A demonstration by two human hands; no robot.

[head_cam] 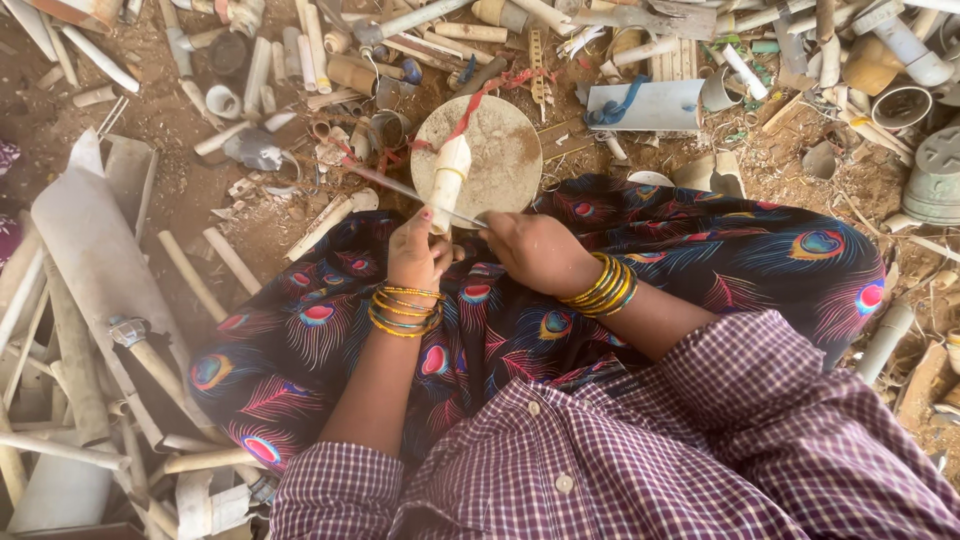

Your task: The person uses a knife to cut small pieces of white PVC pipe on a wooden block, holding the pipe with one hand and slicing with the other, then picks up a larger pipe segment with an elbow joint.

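- left hand (413,252) grips the lower end of a short cream plastic pipe piece (447,183); fingers curled tight round it, thumb side up; pipe stands near upright, tilted a little away from the body, over the lap
- right hand (537,250) closed in a fist on a thin metal blade or rod (400,186); fingers together round its handle end, handle itself hidden in the fist; the long thin part runs left and up across the base of the pipe, touching it just above the left hand
- pipe piece sits in front of a round dusty disc (505,150) lying on the ground just beyond the knees; a red string (480,95) trails from behind the pipe top up over the disc
- progress, as a judgement: tool is on the pipe low down, so work on this piece looks under way, not finished; pipe is in one piece, no cut or split visible from here; contact spot too small to tell how deep the blade sits
- left to do, judged: plenty; loose pipe offcuts (200,270) and fittings heaped all round on the dirt, left, right and ahead; cannot tell which are already worked
- yellow bangles (603,287) on both wrists; peacock-feather print skirt (720,260) spread over the lap; checked shirt sleeves nearest the camera
- grey flat sheet (85,235) lies to the left, well apart from the hands
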